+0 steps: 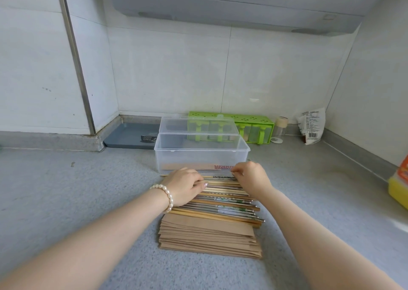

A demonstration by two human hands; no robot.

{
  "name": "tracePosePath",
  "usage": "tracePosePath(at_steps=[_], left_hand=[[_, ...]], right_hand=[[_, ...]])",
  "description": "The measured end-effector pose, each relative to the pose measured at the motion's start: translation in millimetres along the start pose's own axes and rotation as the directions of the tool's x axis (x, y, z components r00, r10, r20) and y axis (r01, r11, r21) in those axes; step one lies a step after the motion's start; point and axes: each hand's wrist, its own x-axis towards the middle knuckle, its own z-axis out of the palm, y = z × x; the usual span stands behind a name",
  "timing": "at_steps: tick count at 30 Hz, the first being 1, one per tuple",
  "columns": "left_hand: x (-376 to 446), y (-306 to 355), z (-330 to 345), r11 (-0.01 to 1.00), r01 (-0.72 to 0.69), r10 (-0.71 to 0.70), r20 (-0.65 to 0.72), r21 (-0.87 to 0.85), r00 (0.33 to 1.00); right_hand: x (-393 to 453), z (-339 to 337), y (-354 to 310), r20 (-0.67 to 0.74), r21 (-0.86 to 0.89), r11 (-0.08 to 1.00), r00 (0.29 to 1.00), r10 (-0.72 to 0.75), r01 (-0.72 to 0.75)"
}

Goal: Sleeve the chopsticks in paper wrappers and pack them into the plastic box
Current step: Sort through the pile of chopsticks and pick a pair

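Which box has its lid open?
The clear plastic box just behind the chopsticks: its lid stands up at the back. The green spice box behind it is closed.

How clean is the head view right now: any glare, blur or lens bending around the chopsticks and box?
Head view: daylight is soft and even, with only faint shadows; strong wide-angle bending curves the walls; a small glare spot sits on the back wall tile; the chopsticks, plastic box and both hands, left hand, right hand, read fairly sharp.
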Motion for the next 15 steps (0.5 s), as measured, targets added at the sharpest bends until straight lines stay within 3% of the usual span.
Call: tracePosePath(at_steps=[11, 15], left_hand=[[-6, -2, -3, 0.994, -0.047, 0.046, -0.012, -0.095, 0.999], [-6, -4, -3, 0.989, -0.028, 0.026, -0.011, -0.148, 1.0]], right_hand=[[24, 3, 0, 0.171, -0.037, 0.998, 0.984, 0.06, -0.054], [27, -1, 0, 0.337, -0.006, 0.996, 0.937, 0.088, -0.092]])
